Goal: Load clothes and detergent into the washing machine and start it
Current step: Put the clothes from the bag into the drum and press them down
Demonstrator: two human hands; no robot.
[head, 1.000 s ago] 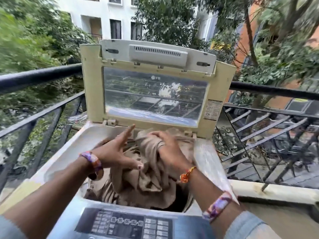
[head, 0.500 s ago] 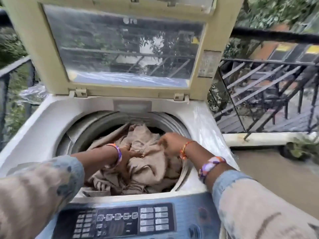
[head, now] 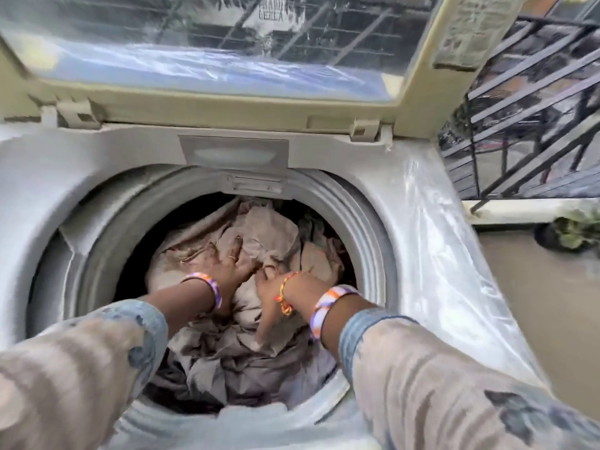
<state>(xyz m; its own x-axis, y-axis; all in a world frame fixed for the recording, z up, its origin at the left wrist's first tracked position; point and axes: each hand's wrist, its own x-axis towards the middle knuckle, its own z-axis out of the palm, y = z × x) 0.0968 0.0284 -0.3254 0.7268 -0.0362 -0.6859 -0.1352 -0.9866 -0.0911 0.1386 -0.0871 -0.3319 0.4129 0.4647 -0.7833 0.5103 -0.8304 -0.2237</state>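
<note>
**A:** Where are your hands just now?

**B:** Both are down inside the drum (head: 363,222) of the top-loading washing machine (head: 65,177). Your left hand (head: 232,263) lies flat, fingers spread wide, palm pressed onto the beige clothes (head: 272,232). It grips nothing that I can see; it only bears down on the cloth.

**A:** And the right?

**B:** Your right hand (head: 271,285) sits just beside the left, nearer to you, its fingers curled down into a fold of the same beige cloth. Whether it has truly pinched the fabric I cannot tell, since the fingertips are buried.

**A:** Where does the laundry lie relative to them?

**B:** Directly under both palms, bunched up beyond your fingers toward the far wall of the drum. Darker grey cloth (head: 233,362) lies below your wrists, on the near side.

**A:** Anything else close by?

**B:** The lid (head: 227,102) stands raised beyond your hands, and clear plastic wrap (head: 454,274) covers the machine's top to the right of your right forearm. A multicoloured bangle (head: 212,287) circles your left wrist.
</note>
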